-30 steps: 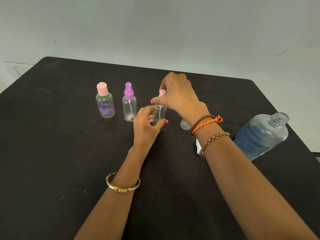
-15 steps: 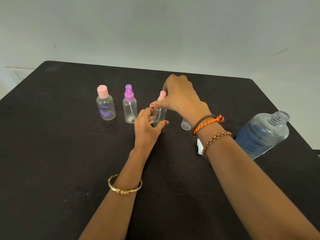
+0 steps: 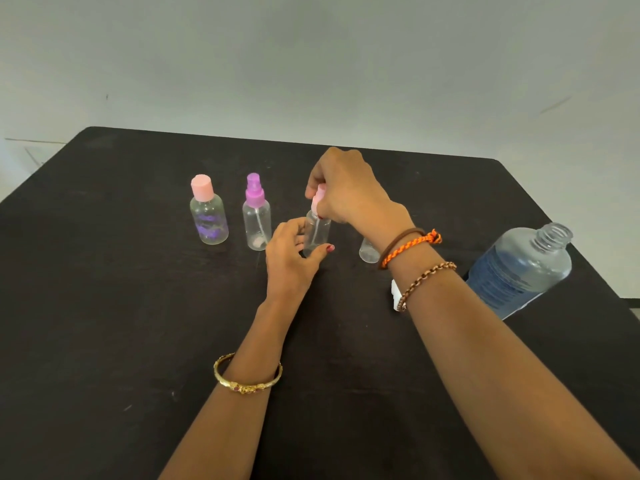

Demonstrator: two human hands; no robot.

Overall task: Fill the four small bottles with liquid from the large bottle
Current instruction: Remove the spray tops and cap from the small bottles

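Presently, black table (image 3: 104, 323) fills most of the view, pale wall (image 3: 311, 64) behind it. Large bottle (image 3: 519, 268): clear, uncapped, blue-tinted label side, standing at the right edge of the table, well apart from the small ones; appears tilted by the wide lens. Liquid level not readable.

Right hand (image 3: 349, 188): fingers curled down around the pink spray cap (image 3: 318, 197) of the third small bottle (image 3: 317, 233), gripping it from above. Whether the cap is seated or lifted off the neck cannot be told. Left hand (image 3: 289, 254): fingers and thumb wrapped about the lower body of that same bottle, which stands on the table mid-row.

Row, left to right: pink-capped bottle (image 3: 209, 216) with purple print; purple-sprayer bottle (image 3: 256, 220) just beside it; the held bottle; fourth small bottle (image 3: 369, 251), mostly hidden behind the right wrist, top not visible.

White object (image 3: 395, 292) near the right wrist, partly hidden; identity unclear.

Wrists: gold bangle (image 3: 247, 384) on left; orange cord (image 3: 412, 245) and beaded bracelet (image 3: 427, 277) on right.
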